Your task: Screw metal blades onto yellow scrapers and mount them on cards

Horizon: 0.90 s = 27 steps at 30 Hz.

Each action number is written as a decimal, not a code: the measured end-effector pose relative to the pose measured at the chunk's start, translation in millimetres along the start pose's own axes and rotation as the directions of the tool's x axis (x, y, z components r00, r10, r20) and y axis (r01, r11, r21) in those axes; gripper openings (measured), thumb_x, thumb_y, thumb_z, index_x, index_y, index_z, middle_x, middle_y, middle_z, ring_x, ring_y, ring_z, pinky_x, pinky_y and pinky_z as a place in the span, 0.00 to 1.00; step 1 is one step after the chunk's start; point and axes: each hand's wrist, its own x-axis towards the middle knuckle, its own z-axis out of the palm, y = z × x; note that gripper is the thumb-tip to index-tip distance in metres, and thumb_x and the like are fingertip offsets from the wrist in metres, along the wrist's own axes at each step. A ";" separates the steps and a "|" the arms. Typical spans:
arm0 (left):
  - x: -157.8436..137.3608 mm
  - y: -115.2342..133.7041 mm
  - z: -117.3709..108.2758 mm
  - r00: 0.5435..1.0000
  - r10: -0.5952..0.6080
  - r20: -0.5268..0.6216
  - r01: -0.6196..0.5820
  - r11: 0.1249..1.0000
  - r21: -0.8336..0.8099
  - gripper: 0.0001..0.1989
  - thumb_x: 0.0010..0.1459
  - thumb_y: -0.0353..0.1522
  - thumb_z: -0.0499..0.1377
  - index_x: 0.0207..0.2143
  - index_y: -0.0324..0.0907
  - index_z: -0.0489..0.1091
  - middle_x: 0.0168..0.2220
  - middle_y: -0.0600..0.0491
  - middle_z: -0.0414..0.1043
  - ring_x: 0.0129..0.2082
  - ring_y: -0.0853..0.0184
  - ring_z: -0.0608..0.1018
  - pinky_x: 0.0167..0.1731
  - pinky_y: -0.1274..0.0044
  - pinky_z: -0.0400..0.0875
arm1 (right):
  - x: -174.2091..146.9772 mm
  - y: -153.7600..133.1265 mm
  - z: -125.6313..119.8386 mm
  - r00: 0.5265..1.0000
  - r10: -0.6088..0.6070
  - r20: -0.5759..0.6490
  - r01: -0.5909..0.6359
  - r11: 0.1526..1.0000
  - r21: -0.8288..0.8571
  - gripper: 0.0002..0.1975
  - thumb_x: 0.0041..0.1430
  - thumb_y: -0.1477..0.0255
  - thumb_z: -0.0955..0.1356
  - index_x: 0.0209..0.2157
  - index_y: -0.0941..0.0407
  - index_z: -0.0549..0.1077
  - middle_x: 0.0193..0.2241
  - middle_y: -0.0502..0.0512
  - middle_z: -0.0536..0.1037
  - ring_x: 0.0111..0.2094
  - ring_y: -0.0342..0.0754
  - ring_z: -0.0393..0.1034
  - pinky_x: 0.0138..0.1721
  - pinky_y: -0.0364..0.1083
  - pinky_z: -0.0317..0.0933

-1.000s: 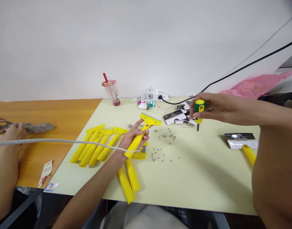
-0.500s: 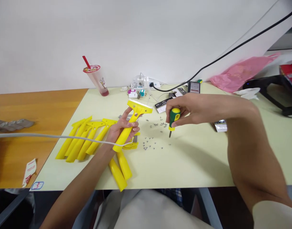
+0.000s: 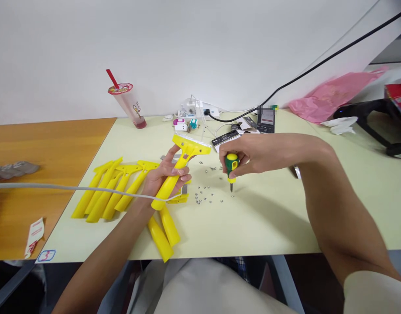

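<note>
My left hand (image 3: 169,174) is wrapped round the handle of a yellow scraper (image 3: 167,189), its wide head tilted up and away from me. One screw shows in the left of that head; the hole on the right looks dark. In my right hand (image 3: 244,152) is a green and yellow screwdriver (image 3: 232,163), held upright with the tip down. Its tip is at or just above a small screw (image 3: 232,196) on the table; contact I cannot make out. Several loose screws (image 3: 200,198) lie between my hands. More yellow scrapers (image 3: 105,192) lie left of and beneath my left hand.
A cup with a red straw (image 3: 130,104) stands at the back left. Behind the screws are a power strip (image 3: 197,110), cables and black-and-white cards (image 3: 225,138). A grey cable (image 3: 72,188) crosses in front of my left wrist. A pink bag (image 3: 331,98) lies back right.
My right hand has lowered the screwdriver and brought it slightly left, so its tip is now at the lone screw. My left hand still holds the scraper in nearly the same place.
</note>
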 end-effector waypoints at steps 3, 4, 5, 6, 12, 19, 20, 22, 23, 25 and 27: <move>-0.2 -0.3 -0.5 1.000 0.005 0.006 -0.005 1.000 -0.002 0.42 0.45 0.20 0.67 0.63 0.55 0.74 0.58 0.49 0.76 0.27 0.78 0.72 0.33 0.79 0.71 | 1.9 7.9 -1.5 0.996 0.022 -0.090 -0.022 1.000 -0.006 0.15 0.63 0.53 0.75 0.44 0.47 0.80 0.39 0.53 0.83 0.36 0.54 0.75 0.35 0.49 0.57; -0.1 -0.3 -0.5 1.000 0.008 0.011 -0.008 1.000 -0.003 0.41 0.45 0.20 0.67 0.63 0.54 0.75 0.57 0.49 0.76 0.27 0.78 0.72 0.33 0.79 0.71 | 2.9 10.4 -1.9 0.993 0.033 -0.117 -0.035 0.999 -0.015 0.15 0.63 0.52 0.75 0.45 0.47 0.80 0.39 0.53 0.83 0.36 0.54 0.75 0.35 0.49 0.57; -0.1 -0.4 -0.4 1.000 0.009 0.017 -0.009 1.000 -0.006 0.40 0.45 0.20 0.67 0.62 0.54 0.75 0.56 0.49 0.76 0.27 0.78 0.72 0.33 0.79 0.71 | 4.2 12.6 -2.2 0.989 0.045 -0.140 -0.049 0.999 -0.024 0.15 0.63 0.53 0.75 0.45 0.47 0.80 0.39 0.53 0.83 0.36 0.54 0.74 0.35 0.49 0.57; 0.0 -0.4 -0.3 1.000 0.009 0.023 -0.009 1.000 -0.010 0.39 0.45 0.20 0.67 0.61 0.53 0.76 0.56 0.49 0.76 0.27 0.79 0.72 0.33 0.79 0.71 | 5.6 14.6 -2.3 0.986 0.054 -0.156 -0.059 0.998 -0.032 0.15 0.63 0.53 0.75 0.45 0.47 0.80 0.39 0.53 0.83 0.36 0.54 0.74 0.35 0.49 0.57; -0.4 0.8 1.0 1.000 0.005 0.013 -0.006 1.000 0.002 0.40 0.45 0.20 0.67 0.62 0.53 0.76 0.62 0.46 0.74 0.27 0.79 0.72 0.33 0.79 0.72 | 13.1 21.0 -1.8 0.989 0.017 -0.150 -0.016 1.000 0.006 0.17 0.62 0.53 0.76 0.45 0.48 0.80 0.41 0.54 0.83 0.38 0.54 0.75 0.37 0.49 0.59; -0.1 -0.8 1.6 1.000 0.016 -0.019 -0.016 1.000 0.012 0.45 0.44 0.21 0.66 0.66 0.57 0.74 0.60 0.47 0.75 0.27 0.79 0.71 0.32 0.80 0.71 | 15.2 20.1 0.5 0.991 0.015 -0.134 -0.011 0.999 0.035 0.17 0.63 0.51 0.75 0.44 0.48 0.80 0.43 0.54 0.84 0.39 0.55 0.77 0.36 0.49 0.61; 0.3 -1.2 1.2 1.000 0.017 -0.020 -0.017 1.000 0.010 0.45 0.44 0.22 0.66 0.66 0.57 0.74 0.59 0.47 0.75 0.27 0.78 0.71 0.32 0.80 0.71 | 15.3 19.5 0.9 0.991 0.021 -0.133 -0.016 0.999 0.035 0.17 0.63 0.51 0.75 0.44 0.48 0.80 0.43 0.55 0.84 0.39 0.55 0.77 0.36 0.49 0.61; 1.2 -1.9 0.0 1.000 0.020 -0.013 -0.020 1.000 0.009 0.45 0.44 0.22 0.66 0.66 0.56 0.74 0.59 0.47 0.76 0.27 0.78 0.71 0.32 0.80 0.71 | 15.0 17.9 0.8 0.991 0.031 -0.133 -0.026 0.999 0.032 0.16 0.63 0.52 0.75 0.44 0.48 0.81 0.42 0.55 0.84 0.39 0.55 0.77 0.36 0.49 0.61; 1.7 -2.0 -0.8 1.000 0.022 -0.006 -0.022 1.000 0.008 0.45 0.44 0.22 0.67 0.66 0.56 0.74 0.59 0.47 0.76 0.27 0.79 0.71 0.32 0.80 0.71 | 14.3 16.8 0.2 0.990 0.033 -0.134 -0.029 0.999 0.030 0.16 0.63 0.53 0.75 0.44 0.48 0.81 0.42 0.55 0.84 0.39 0.55 0.77 0.36 0.49 0.61; 2.8 -1.8 -2.4 1.000 0.028 0.008 -0.028 1.000 -0.003 0.43 0.44 0.21 0.67 0.64 0.54 0.75 0.59 0.46 0.76 0.26 0.79 0.71 0.32 0.80 0.71 | 10.6 14.1 -2.7 0.989 0.034 -0.147 -0.030 0.999 0.026 0.15 0.64 0.53 0.75 0.45 0.48 0.81 0.42 0.54 0.85 0.38 0.55 0.78 0.36 0.49 0.62; 3.7 -1.3 -4.1 1.000 0.027 0.014 -0.026 1.000 -0.017 0.41 0.45 0.21 0.67 0.62 0.52 0.76 0.59 0.45 0.76 0.27 0.78 0.72 0.32 0.79 0.71 | 3.1 10.0 -7.2 0.982 0.038 -0.187 -0.034 0.999 0.026 0.16 0.64 0.51 0.75 0.45 0.47 0.81 0.41 0.53 0.85 0.38 0.55 0.78 0.35 0.49 0.62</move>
